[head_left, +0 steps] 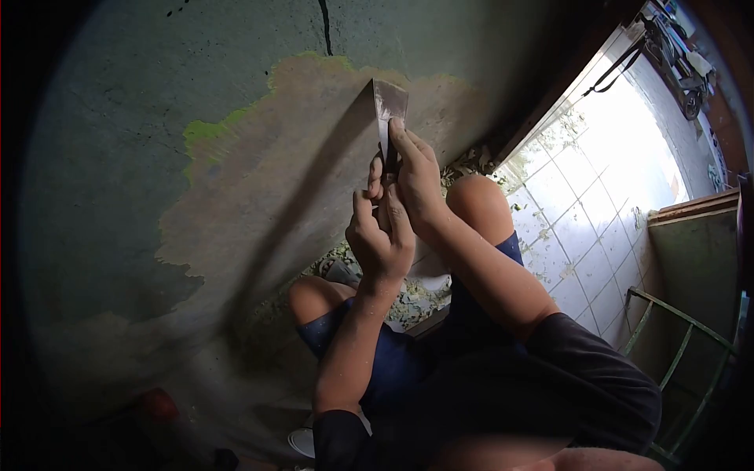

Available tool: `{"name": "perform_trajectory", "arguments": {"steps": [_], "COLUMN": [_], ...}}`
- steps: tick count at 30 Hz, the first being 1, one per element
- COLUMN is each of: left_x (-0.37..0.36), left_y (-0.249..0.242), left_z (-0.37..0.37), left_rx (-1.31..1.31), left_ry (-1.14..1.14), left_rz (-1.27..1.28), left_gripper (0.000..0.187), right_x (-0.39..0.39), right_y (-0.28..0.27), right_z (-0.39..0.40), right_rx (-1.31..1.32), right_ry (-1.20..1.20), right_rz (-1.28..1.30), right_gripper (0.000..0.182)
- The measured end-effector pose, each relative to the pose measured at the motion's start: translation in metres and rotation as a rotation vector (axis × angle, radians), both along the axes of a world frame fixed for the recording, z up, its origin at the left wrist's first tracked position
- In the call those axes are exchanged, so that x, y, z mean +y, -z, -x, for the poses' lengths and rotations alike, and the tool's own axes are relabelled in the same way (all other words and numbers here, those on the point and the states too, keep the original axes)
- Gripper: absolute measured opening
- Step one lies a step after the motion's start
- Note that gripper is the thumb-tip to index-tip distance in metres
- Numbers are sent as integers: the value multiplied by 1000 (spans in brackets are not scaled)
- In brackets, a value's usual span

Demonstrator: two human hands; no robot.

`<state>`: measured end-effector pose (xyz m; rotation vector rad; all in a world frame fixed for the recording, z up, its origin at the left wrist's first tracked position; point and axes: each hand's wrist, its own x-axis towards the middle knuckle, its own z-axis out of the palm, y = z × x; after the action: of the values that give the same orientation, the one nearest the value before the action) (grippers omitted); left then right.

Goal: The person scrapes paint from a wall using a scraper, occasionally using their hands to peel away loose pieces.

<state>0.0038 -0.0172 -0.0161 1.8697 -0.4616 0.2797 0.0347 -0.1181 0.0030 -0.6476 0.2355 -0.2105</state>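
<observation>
A metal scraper with a wide flat blade points up against the wall. My right hand is closed round its handle, with one finger stretched along the base of the blade. Just below, my left hand has its fingers curled at the lower end of the handle, which the hands mostly hide. Around the blade lies a bare, brownish patch of wall, edged with ragged green paint. Darker grey-green paint covers the wall to the left, and a black crack runs down from above.
Paint flakes litter the floor between my bent knees and along the wall's foot. To the right are white floor tiles in bright light at a doorway. A green metal frame stands at lower right. A red object sits at lower left.
</observation>
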Motion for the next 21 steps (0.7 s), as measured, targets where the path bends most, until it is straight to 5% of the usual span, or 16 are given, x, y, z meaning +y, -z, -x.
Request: {"name": "perform_trajectory", "arguments": {"steps": [9,21], "left_x": [-11,-70], "left_y": [3,-5], "left_z": [-4,-61], "left_rx": [146,162], "left_ry": [24,-7], "left_rz": [-225,19], "left_gripper": [39,37], "right_x": [-35,-72], "right_y": [28,41], "right_z": [1,-1], "right_rx": [71,69], "right_ry": [-13,7], "right_rz": [136,320], "right_gripper": [33,43]}}
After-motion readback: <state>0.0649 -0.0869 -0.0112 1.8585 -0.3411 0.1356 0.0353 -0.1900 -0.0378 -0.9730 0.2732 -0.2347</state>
